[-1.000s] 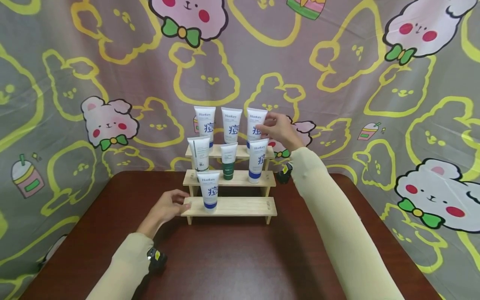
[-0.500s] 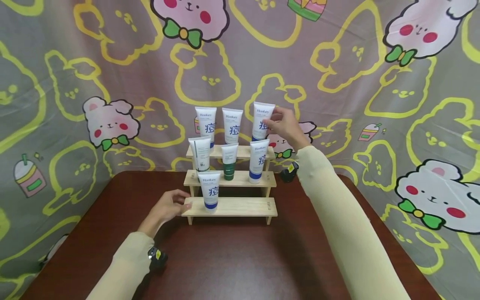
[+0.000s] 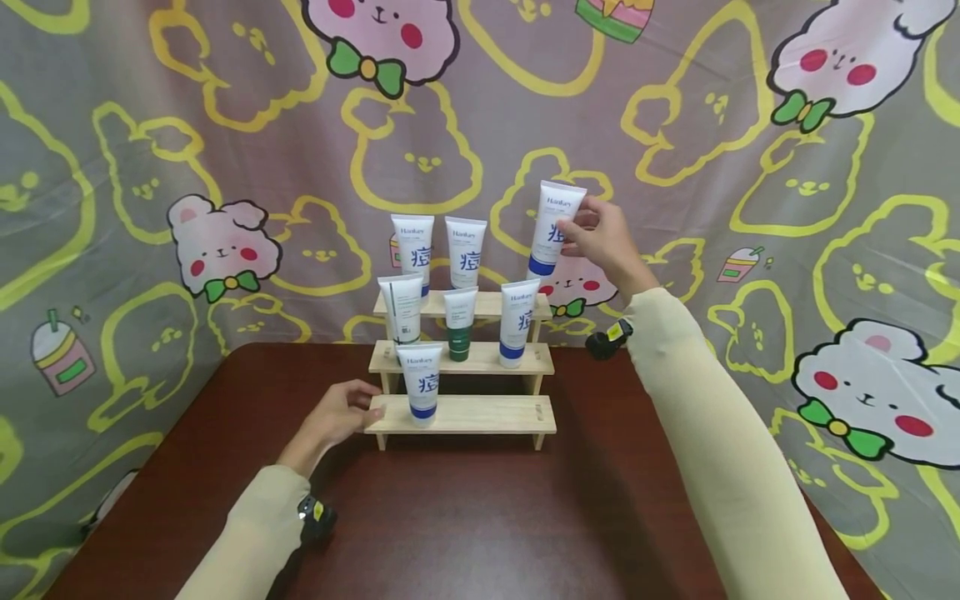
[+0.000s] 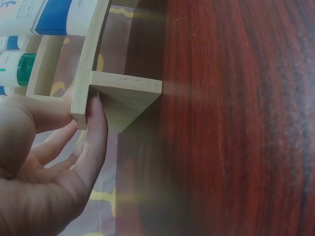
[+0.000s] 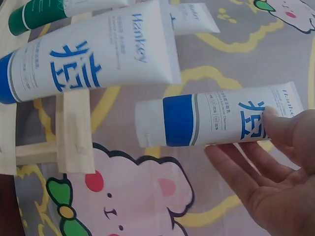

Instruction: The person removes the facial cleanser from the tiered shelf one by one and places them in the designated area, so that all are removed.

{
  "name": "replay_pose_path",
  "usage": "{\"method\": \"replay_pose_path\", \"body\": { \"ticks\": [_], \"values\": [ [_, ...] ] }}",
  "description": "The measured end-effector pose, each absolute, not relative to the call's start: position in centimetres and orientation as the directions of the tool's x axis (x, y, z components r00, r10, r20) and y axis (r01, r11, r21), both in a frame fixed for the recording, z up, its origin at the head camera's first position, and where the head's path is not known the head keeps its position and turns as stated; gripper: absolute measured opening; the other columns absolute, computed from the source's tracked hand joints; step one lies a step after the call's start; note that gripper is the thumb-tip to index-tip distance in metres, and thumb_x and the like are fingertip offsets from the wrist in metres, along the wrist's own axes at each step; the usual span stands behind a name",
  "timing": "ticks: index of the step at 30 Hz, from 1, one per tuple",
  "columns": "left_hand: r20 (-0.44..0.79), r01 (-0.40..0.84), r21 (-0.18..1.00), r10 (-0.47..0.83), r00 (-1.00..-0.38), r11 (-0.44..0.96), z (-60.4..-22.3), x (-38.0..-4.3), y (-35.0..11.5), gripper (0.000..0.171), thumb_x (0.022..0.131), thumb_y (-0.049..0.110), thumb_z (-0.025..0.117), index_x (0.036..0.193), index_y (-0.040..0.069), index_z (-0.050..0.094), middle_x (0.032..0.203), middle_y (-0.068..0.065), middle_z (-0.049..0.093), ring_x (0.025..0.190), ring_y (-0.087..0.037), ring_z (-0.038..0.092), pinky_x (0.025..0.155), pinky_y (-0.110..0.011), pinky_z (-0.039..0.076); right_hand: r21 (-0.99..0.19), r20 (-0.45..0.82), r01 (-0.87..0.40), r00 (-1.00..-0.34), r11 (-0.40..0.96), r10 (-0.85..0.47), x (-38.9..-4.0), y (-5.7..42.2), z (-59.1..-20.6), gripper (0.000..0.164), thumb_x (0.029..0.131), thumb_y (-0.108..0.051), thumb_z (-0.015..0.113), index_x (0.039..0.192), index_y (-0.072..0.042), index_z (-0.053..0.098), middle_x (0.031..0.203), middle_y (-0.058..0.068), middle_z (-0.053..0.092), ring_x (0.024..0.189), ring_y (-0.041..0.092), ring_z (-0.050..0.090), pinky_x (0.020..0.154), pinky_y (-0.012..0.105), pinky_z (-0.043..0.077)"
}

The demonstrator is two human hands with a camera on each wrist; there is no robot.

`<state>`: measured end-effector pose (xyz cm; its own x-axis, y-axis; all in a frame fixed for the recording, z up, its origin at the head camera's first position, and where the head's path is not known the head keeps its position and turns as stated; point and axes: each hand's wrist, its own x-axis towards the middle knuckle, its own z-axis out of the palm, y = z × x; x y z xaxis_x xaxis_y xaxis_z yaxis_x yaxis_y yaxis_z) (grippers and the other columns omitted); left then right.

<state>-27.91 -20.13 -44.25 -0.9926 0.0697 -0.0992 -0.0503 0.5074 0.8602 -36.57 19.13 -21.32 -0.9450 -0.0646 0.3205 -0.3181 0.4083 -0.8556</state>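
The blue-banded tube [image 3: 551,223] is held in the air, cap end down and tilted, in the grip of the right hand [image 3: 603,242] — thumb on its printed front, fingers [image 5: 229,167] curled at its far edge. Half a second ago it was lower, over the right end of the top tier of the wooden stand [image 3: 487,414]; now it is higher and farther right, its cap apart from the wood, so the lift-off looks complete. The right arm stretches well forward, with the hand meeting the tube from its right side. Left of those fingers, two similar tubes [image 3: 465,250] stand on the top tier. Below and left of them, the middle tier bears a large tube [image 3: 517,321], a green-ended tube [image 3: 459,325] and a striped tube [image 3: 405,304]. Far below and left, the left hand [image 3: 341,410] pinches the lowest tier's left end — probably steadying the stand — near a lone tube [image 3: 420,379]. Beneath its fingers lies the tabletop [image 3: 465,517].
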Motion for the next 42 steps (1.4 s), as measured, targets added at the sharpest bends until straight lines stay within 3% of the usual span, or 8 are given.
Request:
{"method": "replay_pose_path", "body": {
  "ticks": [9,16,20,26,34,42],
  "values": [
    [-0.095,-0.048,0.846,0.062,-0.994,0.531,-44.1,-27.8,-20.0,0.041,0.093,0.013,0.076,0.128,-0.002,0.063,0.116,-0.023,0.067,0.085,-0.021,0.064,0.068,-0.031,0.056,-0.848,0.295,-0.301,-0.952,0.435,-0.084,-35.8,21.0,-20.8,0.044,0.107,-0.020,0.055,0.146,-0.003,0.046,0.126,0.020,0.059,0.105,0.026,0.066,0.094,0.048,0.061],
    [-0.096,-0.055,0.838,0.047,-0.994,0.542,-44.0,-27.8,-20.0,0.040,0.093,0.013,0.076,0.128,0.000,0.064,0.115,-0.021,0.067,0.085,-0.021,0.063,0.069,-0.030,0.055,-0.855,0.288,-0.301,-0.953,0.422,-0.097,-35.2,22.2,-20.9,0.043,0.107,-0.018,0.055,0.144,0.001,0.045,0.123,0.018,0.060,0.092,0.014,0.067,0.074,0.026,0.064],
    [-0.096,-0.057,0.837,0.043,-0.994,0.544,-44.1,-28.0,-20.0,0.039,0.093,0.013,0.075,0.128,0.000,0.064,0.116,-0.020,0.067,0.085,-0.021,0.063,0.069,-0.030,0.055,-0.858,0.268,-0.287,-0.958,0.425,-0.105,-35.1,22.8,-21.2,0.043,0.107,-0.018,0.054,0.142,0.004,0.044,0.124,0.020,0.059,0.088,0.010,0.067,0.076,0.030,0.064],
    [-0.088,-0.047,0.838,0.050,-0.995,0.544,-44.3,-27.9,-20.1,0.040,0.092,0.013,0.076,0.128,-0.001,0.064,0.116,-0.022,0.068,0.085,-0.021,0.064,0.068,-0.029,0.054,-0.848,0.175,-0.214,-0.977,0.485,-0.125,-34.8,23.5,-21.9,0.045,0.107,-0.021,0.054,0.143,0.002,0.041,0.135,0.026,0.057,0.099,0.018,0.066,0.085,0.039,0.064],
    [-0.061,-0.019,0.841,0.060,-0.996,0.541,-44.7,-28.1,-20.2,0.039,0.091,0.012,0.076,0.126,-0.002,0.064,0.112,-0.022,0.069,0.081,-0.019,0.065,0.067,-0.031,0.055,-0.811,0.098,-0.186,-0.978,0.555,-0.185,-34.5,24.6,-22.7,0.049,0.106,-0.020,0.057,0.146,0.002,0.041,0.139,0.030,0.056,0.109,0.030,0.064,0.081,0.037,0.064],
    [-0.069,-0.025,0.838,0.060,-0.996,0.546,-44.6,-28.0,-20.2,0.040,0.092,0.012,0.077,0.127,-0.002,0.064,0.111,-0.022,0.069,0.081,-0.019,0.065,0.068,-0.030,0.056,-0.787,0.051,-0.165,-0.978,0.594,-0.203,-34.4,25.9,-24.0,0.050,0.105,-0.022,0.060,0.144,0.003,0.042,0.139,0.033,0.056,0.100,0.029,0.066,0.078,0.033,0.064]
  ]
}}
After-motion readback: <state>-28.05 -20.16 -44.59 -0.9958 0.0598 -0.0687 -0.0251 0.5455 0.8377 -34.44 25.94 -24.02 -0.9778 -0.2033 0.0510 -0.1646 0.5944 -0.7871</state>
